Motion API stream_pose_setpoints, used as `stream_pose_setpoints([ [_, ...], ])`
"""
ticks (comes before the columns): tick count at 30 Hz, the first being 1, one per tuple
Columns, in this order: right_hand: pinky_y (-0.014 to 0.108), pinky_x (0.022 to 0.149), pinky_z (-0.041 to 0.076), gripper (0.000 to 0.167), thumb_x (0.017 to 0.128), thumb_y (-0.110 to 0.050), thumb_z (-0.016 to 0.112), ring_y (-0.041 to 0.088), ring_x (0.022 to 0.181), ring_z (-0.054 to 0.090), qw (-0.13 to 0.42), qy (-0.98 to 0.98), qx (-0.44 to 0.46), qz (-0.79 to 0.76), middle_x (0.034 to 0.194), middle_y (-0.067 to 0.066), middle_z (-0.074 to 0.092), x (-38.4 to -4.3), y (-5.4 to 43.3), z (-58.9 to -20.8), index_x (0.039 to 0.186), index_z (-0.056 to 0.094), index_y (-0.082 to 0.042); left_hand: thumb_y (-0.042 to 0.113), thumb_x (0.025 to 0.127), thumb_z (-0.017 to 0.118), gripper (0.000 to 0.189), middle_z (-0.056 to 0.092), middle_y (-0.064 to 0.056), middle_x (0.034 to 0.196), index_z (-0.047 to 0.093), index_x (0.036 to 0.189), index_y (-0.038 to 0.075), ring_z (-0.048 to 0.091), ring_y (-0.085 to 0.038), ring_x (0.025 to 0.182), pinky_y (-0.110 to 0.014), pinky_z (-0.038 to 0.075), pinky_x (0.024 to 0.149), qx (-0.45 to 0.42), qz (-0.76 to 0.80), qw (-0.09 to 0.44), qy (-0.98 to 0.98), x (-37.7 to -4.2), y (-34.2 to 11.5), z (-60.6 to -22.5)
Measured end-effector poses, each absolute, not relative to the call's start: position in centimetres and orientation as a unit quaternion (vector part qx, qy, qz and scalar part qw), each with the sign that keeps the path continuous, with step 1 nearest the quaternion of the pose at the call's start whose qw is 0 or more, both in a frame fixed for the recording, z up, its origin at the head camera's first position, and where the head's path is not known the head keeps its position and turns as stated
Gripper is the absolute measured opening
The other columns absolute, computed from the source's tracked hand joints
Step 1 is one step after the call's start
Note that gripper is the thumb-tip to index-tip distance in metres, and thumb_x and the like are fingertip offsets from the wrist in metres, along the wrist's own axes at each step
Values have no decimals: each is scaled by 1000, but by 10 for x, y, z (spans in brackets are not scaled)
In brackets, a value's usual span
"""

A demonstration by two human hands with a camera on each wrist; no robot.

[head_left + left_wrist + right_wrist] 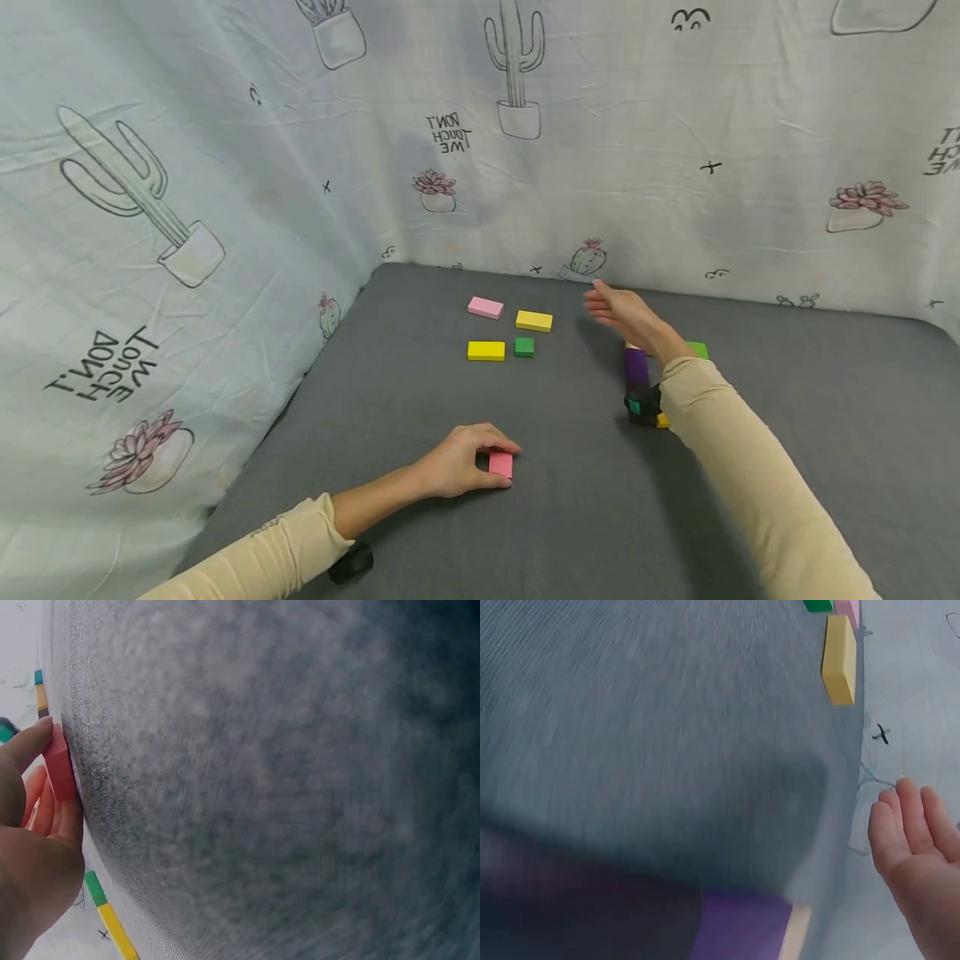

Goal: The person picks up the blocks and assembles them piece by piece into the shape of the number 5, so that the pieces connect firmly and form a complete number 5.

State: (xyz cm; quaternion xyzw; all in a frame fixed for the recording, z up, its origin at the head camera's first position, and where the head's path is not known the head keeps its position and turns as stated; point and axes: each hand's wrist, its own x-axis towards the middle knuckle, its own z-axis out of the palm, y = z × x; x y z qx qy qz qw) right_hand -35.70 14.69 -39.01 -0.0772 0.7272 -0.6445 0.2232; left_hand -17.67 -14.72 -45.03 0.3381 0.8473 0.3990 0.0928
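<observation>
Between thumb and fingers, my left hand (459, 460) pinches a small pink-red block (500, 465) low over the grey cloth. The left wrist view shows the same pink-red block (60, 763) held at the fingertips. Farther back, my right hand (626, 315) is raised above the cloth with its fingers extended and holds nothing. Under the right wrist lies a row of blocks, among them a purple block (636, 367); the forearm hides part of it. A lime green block (697, 350) and an orange-yellow block (662, 422) peek out beside the arm.
Toward the back lie a light pink block (486, 307), a pale yellow block (534, 321), a bright yellow block (486, 351) and a green block (524, 347). A printed white curtain (637, 167) hangs behind and along the left. A black round object (351, 562) is by the left sleeve.
</observation>
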Motion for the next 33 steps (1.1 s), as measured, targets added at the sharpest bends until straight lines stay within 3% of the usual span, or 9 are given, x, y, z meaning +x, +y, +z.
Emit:
stream_pose_setpoints([
  [24, 35, 108, 26, 59, 104, -33, 40, 29, 133, 32, 164, 727, -18, -667, 145, 21, 36, -371, 82, -430, 147, 27, 4, 14, 79, 80, 37, 63, 4, 105, 70, 113, 9, 55, -6, 95, -21, 46, 78, 341, 395, 96, 848, -178, -146, -453],
  [29, 34, 99, 37, 53, 103, -31, 43, 27, 117, 46, 152, 764, -12, -626, 134, 22, 47, -369, 76, -430, 144, 35, 2, 14, 79, 80, 37, 63, 3, 105, 70, 113, 9, 55, -7, 94, -21, 46, 78, 339, 399, 96, 847, -178, -148, -452],
  [33, 35, 90, 42, 44, 101, -25, 50, 24, 106, 48, 120, 806, -18, -580, 128, 19, 50, -366, 69, -431, 137, 47, -1, 14, 79, 80, 37, 63, 3, 106, 69, 114, 9, 55, -7, 95, -21, 46, 79, 338, 400, 99, 846, -177, -148, -452],
])
